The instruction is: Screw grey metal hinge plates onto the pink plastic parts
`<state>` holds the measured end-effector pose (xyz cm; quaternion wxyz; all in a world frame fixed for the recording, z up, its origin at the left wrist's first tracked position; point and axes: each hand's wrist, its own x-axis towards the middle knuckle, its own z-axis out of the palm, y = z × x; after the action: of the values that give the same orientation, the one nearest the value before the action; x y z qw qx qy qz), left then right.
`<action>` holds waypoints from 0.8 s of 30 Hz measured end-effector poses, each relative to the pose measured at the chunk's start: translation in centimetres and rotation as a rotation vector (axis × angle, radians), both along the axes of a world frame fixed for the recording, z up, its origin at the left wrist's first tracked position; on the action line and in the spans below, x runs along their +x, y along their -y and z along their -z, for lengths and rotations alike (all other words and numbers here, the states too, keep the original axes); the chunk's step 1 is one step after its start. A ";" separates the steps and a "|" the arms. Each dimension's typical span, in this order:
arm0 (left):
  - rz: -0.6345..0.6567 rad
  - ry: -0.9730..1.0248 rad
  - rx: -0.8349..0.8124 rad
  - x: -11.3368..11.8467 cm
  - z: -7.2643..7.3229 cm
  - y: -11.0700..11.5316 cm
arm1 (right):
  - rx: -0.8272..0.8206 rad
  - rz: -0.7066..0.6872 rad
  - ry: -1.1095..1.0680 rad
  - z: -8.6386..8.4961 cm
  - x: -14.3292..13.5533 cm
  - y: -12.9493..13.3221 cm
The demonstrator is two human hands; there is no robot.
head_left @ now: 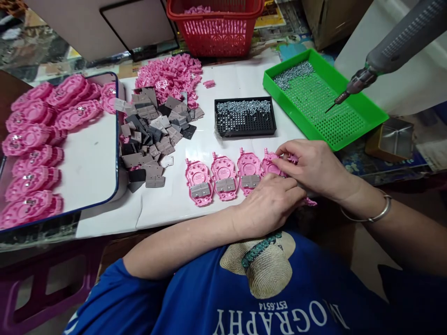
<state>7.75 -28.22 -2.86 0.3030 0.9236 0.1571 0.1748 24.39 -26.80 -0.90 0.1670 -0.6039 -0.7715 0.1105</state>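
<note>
A blue shirt (pixel 181 302) with a straw hat printed on it is seen closest. Past it, both bare hands are brought close together over a pink case (pixel 269 162), at the right end of a row on the white paper (pixel 164 195). The left hand (pixel 270 200) is laid low over the case, with its fingers bent and close together; whether anything is pinched by them cannot be told, as the tips are hidden. The right hand (pixel 310 163) is curved over the top of the case, its thumb and first finger a little apart. The thumb is set at the case, but a firm pinch cannot be made out.

Three more pink cases (pixel 198 173) are lined up to the left, each with a gray plate (pixel 200 190) low down. The case looks light, stiff and a bit slick, like hard plastic. It is best held by its long side edges, near the middle. The thin peg on top could be snapped, so it should not be squeezed.

Small screws are held in a black tray (pixel 244 129) and a green tray (pixel 363 132), and a gray power screwdriver (pixel 391 53) is seen over the green one.
</note>
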 end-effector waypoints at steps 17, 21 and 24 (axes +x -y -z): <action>-0.004 -0.009 0.002 0.0 -0.1 0.0 | 0.031 0.007 -0.010 0.1 0.1 0.0; -0.006 -0.012 0.012 0.0 -0.2 0.0 | 0.018 -0.015 0.010 0.3 0.1 -0.1; -0.004 -0.007 0.009 0.0 -0.3 0.0 | 0.020 -0.018 0.020 0.4 0.1 -0.2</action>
<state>7.74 -28.19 -2.58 0.2979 0.9252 0.1592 0.1728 24.50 -26.64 -1.28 0.1643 -0.5964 -0.7795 0.0981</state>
